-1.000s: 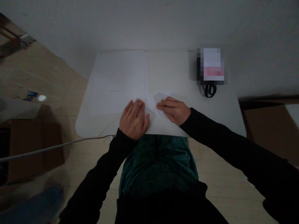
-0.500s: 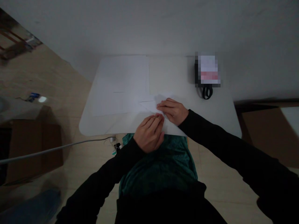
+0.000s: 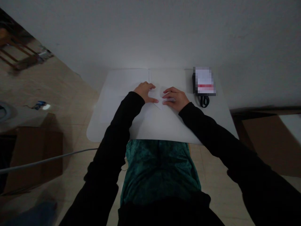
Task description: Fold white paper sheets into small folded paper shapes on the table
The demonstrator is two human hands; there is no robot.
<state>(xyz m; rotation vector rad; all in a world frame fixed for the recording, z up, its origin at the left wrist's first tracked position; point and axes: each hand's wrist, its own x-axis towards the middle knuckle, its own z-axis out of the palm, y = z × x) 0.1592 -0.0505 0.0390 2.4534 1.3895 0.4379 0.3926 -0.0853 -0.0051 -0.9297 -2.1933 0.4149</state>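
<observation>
A small folded piece of white paper (image 3: 158, 106) lies on the white table, with a pointed corner toward me. It is pale on pale, so its full outline is hard to make out. My left hand (image 3: 144, 92) is at its left side, thumb and fingers apart, the thumb tip at the paper. On the right side, my right hand (image 3: 176, 99) has its fingers spread, with the tips at or just beside the paper's edge. Larger white sheets (image 3: 124, 78) lie flat under and beyond my left hand and forearm.
A blurred-out boxy object (image 3: 204, 81) with a black strap (image 3: 204, 101) stands at the table's back right. The wall rises behind the table (image 3: 169, 130). Cardboard boxes (image 3: 35, 157) sit on the floor at both sides. A grey cable (image 3: 58, 156) runs in from the left.
My left hand has moved up and away from me, from the paper's near edge to its left side, and its fingers have spread. My right hand's fingers have parted. The view has shifted slightly.
</observation>
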